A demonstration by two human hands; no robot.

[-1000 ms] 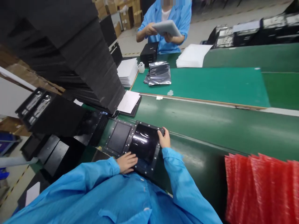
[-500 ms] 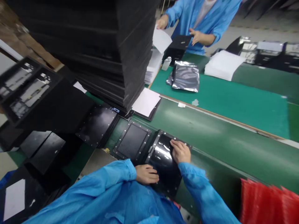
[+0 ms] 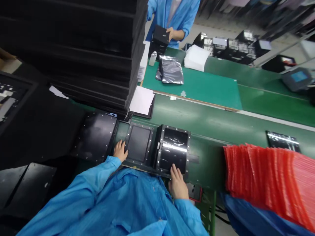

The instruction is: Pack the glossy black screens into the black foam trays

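My left hand (image 3: 120, 151) rests at the left edge of a flat black frame with a recessed panel (image 3: 139, 143), fingers stretched out. To the right lies a thicker black case with a glossy top (image 3: 173, 146) and small light dots around its rim. My right hand (image 3: 177, 183) is at the near edge of this case, its fingers extended over the rim and nothing held. Left of my left hand sits a stack of dark panels (image 3: 98, 136) with dotted edges.
A tall stack of black trays (image 3: 103, 59) rises at the left. Red plastic bags (image 3: 261, 177) lie at the right. Across the green bench (image 3: 221, 121), a co-worker holds a black box (image 3: 159, 36) near silvery bags (image 3: 171, 69), white sheets (image 3: 196, 57) and a small bottle (image 3: 153, 58).
My left hand has moved left from the glossy case to the recessed frame. My right hand has come down to the case's near edge. The view has swung right, and the case lies straighter.
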